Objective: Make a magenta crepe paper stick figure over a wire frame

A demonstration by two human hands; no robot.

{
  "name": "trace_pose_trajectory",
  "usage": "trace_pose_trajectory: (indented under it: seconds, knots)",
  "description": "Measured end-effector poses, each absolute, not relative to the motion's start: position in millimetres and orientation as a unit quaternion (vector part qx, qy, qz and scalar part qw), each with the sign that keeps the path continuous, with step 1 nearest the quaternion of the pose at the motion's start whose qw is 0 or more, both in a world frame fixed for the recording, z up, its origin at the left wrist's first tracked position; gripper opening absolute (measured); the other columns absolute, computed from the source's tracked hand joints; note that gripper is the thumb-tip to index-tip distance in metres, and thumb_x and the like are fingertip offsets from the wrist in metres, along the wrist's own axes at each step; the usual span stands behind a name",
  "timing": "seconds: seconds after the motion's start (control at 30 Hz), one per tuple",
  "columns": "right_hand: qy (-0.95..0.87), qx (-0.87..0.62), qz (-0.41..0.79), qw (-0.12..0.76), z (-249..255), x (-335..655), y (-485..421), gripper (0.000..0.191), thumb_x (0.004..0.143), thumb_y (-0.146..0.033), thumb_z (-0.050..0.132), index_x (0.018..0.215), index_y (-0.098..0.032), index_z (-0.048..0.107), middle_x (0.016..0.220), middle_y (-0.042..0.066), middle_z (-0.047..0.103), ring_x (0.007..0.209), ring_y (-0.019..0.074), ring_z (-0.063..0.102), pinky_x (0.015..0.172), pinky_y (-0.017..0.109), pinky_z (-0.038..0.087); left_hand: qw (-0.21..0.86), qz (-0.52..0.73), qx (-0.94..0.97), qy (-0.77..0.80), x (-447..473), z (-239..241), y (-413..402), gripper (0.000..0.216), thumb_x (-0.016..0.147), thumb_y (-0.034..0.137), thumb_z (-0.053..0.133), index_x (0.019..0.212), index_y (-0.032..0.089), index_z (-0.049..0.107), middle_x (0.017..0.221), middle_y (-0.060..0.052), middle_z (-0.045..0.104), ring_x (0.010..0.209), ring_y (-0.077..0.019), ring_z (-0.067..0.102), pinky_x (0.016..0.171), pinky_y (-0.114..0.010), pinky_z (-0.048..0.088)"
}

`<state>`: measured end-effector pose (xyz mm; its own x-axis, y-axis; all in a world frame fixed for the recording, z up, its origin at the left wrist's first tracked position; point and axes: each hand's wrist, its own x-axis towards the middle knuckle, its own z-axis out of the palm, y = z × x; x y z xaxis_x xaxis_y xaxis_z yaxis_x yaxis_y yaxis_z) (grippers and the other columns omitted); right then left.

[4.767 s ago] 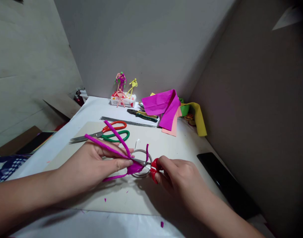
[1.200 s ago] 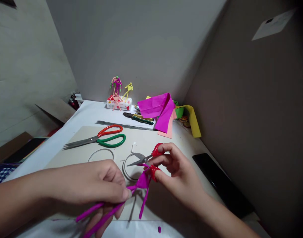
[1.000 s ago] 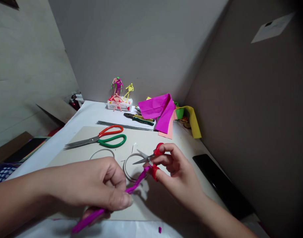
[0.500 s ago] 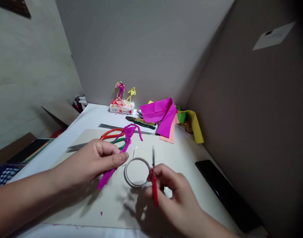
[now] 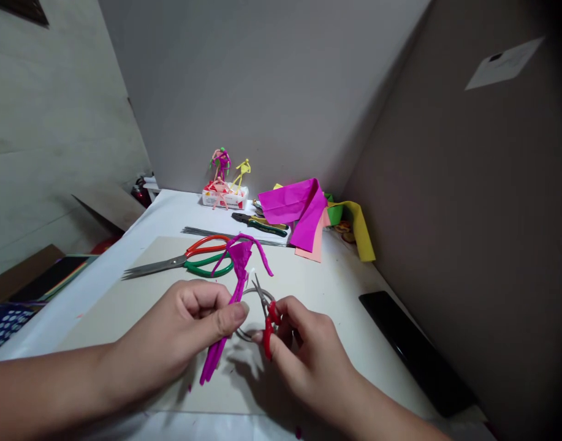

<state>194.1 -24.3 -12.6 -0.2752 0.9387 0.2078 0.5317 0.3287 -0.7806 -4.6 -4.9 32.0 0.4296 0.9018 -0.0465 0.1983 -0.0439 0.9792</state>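
Between the thumb and fingers of my left hand [image 5: 200, 324] is a magenta paper-wrapped figure [image 5: 240, 257], held upright by its lower part. Its two thin arms curve out at the top, and its long legs hang below my thumb. My right hand [image 5: 308, 349] grips small red-handled scissors [image 5: 268, 318] by the loops. Their blades are slightly parted and point up beside the figure, apart from it. Behind the scissors a ring-shaped roll [image 5: 246, 334] lies on the pale board [image 5: 326, 306], partly hidden by my hands.
Large scissors [image 5: 184, 262] with orange and green handles lie on the board. Behind them are thin wires [image 5: 202, 233], pliers [image 5: 262, 225], and magenta crepe paper [image 5: 299, 208]. Small figures [image 5: 220, 162] stand by a white box [image 5: 225, 197]. A black flat object [image 5: 413, 349] lies at right.
My left hand has moved slightly right and down with the figure. The red scissors have come left towards it, and their blades now show apart.
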Motion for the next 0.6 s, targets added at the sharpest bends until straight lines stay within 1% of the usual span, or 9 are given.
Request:
trace_pose_trajectory:
  seconds: [0.1,0.27,0.47,0.6]
  knots:
    - [-0.741,-0.490,0.310,0.339,-13.5,191.7,-26.4,0.011,0.077,-0.016,0.056,0.080,-0.021,0.047,0.057,-0.006,0.049,0.050,0.0097,0.040,0.050,0.022,0.031,0.552,0.323,0.646,0.417,-3.5,29.5,-7.2,0.045,0.084,0.049,0.056,0.056,0.018,0.040,0.055,0.006,0.033,0.051,-0.0086,0.029,0.047,-0.019,0.030]
    - [-0.735,-0.482,0.337,0.339,-15.7,188.0,-26.7,0.010,0.078,-0.016,0.057,0.082,-0.021,0.048,0.059,-0.004,0.054,0.050,0.0100,0.043,0.050,0.022,0.033,0.555,0.320,0.645,0.417,-2.1,29.2,-9.8,0.040,0.085,0.042,0.056,0.056,0.018,0.043,0.053,0.006,0.034,0.051,-0.0087,0.028,0.048,-0.020,0.028]
    - [-0.736,-0.479,0.336,0.339,-14.9,186.6,-27.3,0.006,0.082,-0.020,0.054,0.082,-0.020,0.048,0.059,-0.004,0.054,0.050,0.0100,0.043,0.050,0.022,0.033,0.536,0.319,0.653,0.430,-1.2,28.6,-12.5,0.040,0.084,0.041,0.056,0.054,0.018,0.041,0.052,0.006,0.034,0.051,-0.0089,0.029,0.048,-0.021,0.027]
    - [-0.737,-0.469,0.340,0.350,-13.8,185.2,-29.3,0.004,0.083,-0.020,0.052,0.082,-0.020,0.048,0.060,-0.003,0.054,0.052,0.0102,0.045,0.050,0.021,0.034,0.521,0.322,0.665,0.427,-0.5,28.9,-14.4,0.039,0.084,0.039,0.056,0.054,0.019,0.041,0.052,0.006,0.034,0.051,-0.0088,0.029,0.048,-0.021,0.027]
